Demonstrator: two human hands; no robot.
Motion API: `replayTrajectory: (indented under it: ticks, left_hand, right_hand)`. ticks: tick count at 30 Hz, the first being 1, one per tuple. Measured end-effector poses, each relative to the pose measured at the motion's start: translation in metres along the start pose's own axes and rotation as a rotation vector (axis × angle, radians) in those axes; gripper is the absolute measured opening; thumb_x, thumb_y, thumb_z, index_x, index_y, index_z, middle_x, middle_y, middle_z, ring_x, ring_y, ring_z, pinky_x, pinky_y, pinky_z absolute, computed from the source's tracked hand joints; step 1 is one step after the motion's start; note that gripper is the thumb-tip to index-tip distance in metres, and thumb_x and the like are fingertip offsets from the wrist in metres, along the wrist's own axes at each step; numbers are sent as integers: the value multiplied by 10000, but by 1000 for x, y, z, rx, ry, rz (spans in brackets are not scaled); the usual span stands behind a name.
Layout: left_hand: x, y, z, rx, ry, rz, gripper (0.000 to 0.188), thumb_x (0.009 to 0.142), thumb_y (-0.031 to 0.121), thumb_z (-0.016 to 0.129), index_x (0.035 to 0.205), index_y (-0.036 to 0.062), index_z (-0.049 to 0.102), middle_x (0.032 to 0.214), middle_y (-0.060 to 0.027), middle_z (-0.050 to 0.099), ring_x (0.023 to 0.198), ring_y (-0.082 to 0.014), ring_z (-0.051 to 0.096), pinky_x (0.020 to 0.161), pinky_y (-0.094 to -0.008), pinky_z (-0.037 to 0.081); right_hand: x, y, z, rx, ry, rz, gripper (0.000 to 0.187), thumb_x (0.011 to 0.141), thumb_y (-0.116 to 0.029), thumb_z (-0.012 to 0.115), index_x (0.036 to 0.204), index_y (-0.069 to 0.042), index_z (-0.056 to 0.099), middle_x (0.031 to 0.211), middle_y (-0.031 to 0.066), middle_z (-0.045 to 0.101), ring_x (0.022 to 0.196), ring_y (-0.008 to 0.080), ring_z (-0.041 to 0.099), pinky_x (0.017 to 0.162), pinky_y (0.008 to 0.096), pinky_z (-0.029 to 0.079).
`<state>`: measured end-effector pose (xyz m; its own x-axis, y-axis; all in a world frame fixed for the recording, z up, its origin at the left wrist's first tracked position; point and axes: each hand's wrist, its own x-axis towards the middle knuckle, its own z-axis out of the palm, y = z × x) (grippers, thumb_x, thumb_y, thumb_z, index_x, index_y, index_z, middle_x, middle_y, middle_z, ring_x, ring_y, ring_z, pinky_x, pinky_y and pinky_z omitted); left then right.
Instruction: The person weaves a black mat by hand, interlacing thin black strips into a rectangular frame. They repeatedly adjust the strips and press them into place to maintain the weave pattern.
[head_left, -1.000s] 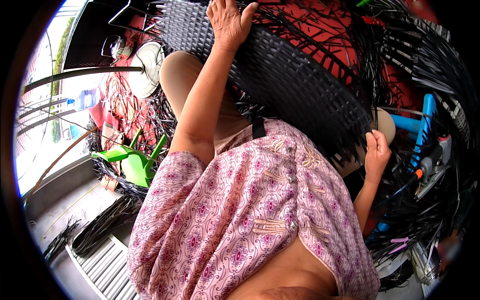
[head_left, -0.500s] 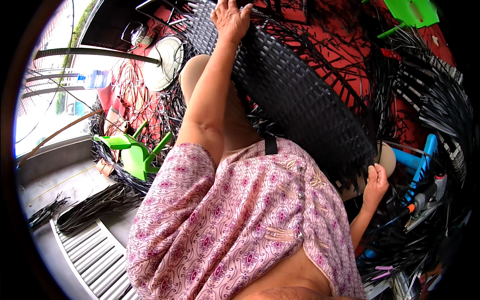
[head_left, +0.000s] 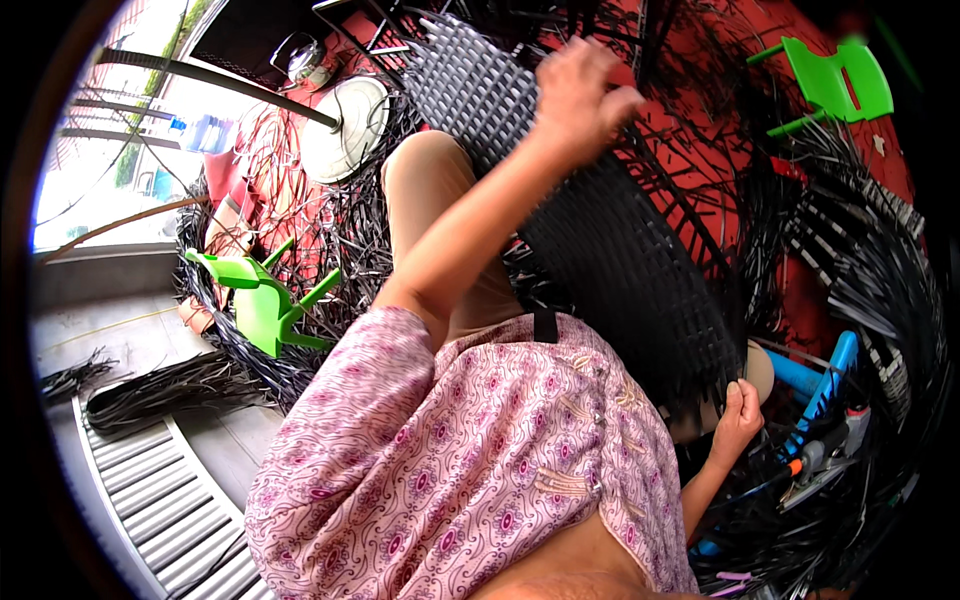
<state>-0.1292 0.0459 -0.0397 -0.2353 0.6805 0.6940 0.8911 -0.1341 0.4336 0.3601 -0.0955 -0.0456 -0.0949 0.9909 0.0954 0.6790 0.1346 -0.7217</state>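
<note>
A long panel of black woven plastic strips [head_left: 630, 270] slants across my lap, from far left down to near right, with loose strip ends at both ends. My left hand [head_left: 585, 105] is over the panel's far right edge, blurred by motion; its thumb stands apart from the fingers and nothing shows in it. At the near right corner, my right hand [head_left: 737, 415] is closed, its thumb and fingers pinching the panel's frayed edge beside my knee.
Loose black strips cover much of the red floor [head_left: 690, 90]. A green plastic chair [head_left: 265, 305] lies at left, another green chair [head_left: 840, 85] at far right. A round white base [head_left: 345, 130] stands far left. By my right knee are a blue frame [head_left: 830, 385] and a power tool [head_left: 825, 450].
My left hand has moved right and nearer from the panel's far end, coming across to its far edge. My right hand keeps its pinch at the corner. The whole view has shifted slightly.
</note>
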Motion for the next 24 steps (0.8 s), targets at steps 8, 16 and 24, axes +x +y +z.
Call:
replayTrajectory:
  ticks: [8, 16, 24]
  left_hand:
    - [-9, 22, 10, 247, -573, -31, 786, 944, 771, 425, 1156, 88, 752, 1130, -123, 696, 1154, -295, 612, 963, -433, 405]
    - [40, -39, -25, 397, -1010, -78, 835, 948, 825, 325, 1097, 138, 777, 1117, -108, 742, 1140, -299, 665, 924, -458, 452]
    - [53, -146, -16, 598, -881, 96, 467, 1043, 616, 353, 1444, 456, 530, 1315, 9, 651, 1244, -264, 560, 965, -459, 426]
  right_hand:
    - [-4, -12, -3, -61, 1, -22, 193, 979, -149, 704, 1007, 41, 685, 768, 95, 654, 656, 159, 563, 633, 328, 478]
    - [-3, -15, 1, -44, -3, -16, 183, 994, -135, 669, 1012, 48, 668, 749, 86, 621, 655, 156, 541, 631, 324, 467]
    - [-5, -15, 0, -32, -21, 21, 201, 999, -148, 663, 1009, 53, 661, 769, 75, 627, 673, 147, 531, 641, 325, 469]
